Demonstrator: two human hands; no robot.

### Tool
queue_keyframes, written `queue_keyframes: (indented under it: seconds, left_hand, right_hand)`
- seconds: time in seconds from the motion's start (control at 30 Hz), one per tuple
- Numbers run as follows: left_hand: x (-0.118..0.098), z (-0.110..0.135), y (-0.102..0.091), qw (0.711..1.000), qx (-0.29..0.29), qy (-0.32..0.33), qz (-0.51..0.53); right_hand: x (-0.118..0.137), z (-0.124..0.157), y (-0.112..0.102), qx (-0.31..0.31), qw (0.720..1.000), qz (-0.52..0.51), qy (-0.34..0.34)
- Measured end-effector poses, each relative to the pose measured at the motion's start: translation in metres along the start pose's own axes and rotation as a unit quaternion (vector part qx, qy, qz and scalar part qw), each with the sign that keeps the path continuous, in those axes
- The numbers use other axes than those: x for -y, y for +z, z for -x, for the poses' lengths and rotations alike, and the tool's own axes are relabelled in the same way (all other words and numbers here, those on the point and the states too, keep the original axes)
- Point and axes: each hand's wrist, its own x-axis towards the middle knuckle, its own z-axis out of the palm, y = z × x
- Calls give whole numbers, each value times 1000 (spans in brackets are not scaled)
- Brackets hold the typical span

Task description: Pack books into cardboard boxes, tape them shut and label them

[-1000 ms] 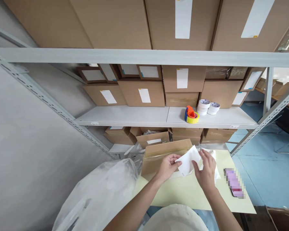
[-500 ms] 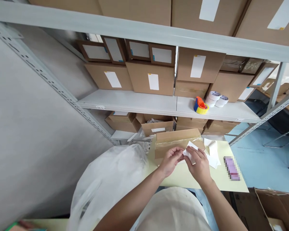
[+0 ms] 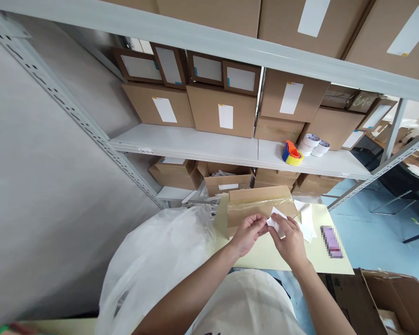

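Between both hands is a small white piece of paper [image 3: 273,225], in front of a taped cardboard box [image 3: 246,209] on a pale yellow table [image 3: 261,259]. My left hand [image 3: 248,233] pinches the paper's left corner between thumb and fingers. With its fingers bent over the sheet, my right hand [image 3: 289,239] grips the other side and hides part of it. More white paper sheets [image 3: 306,218] lie just right of my right hand. Farther right on the table is a purple item [image 3: 331,242], blurred out by pixels.
A large translucent plastic bag [image 3: 153,260] bulges at the table's left. On the shelf [image 3: 209,143] ahead sit a tape dispenser [image 3: 293,154] and several white tape rolls [image 3: 310,145], with labelled cartons [image 3: 226,111] behind. An open carton [image 3: 394,293] stands low at the right.
My view has shifted and tilted slightly. Both hands keep hold of the paper in nearly the same position; nothing else visibly moves.
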Motion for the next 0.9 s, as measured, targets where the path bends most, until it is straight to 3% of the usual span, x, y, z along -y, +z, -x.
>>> queue_keyframes:
  seconds: [0.67,0.9]
  left_hand:
    - [5,4,2,998,16,29,-58]
    - [5,6,3,980,21,109,-164]
  right_hand:
    - [9,0,-5,11,998,-63,28]
    - [19,-15,-16,70,983,-155,76]
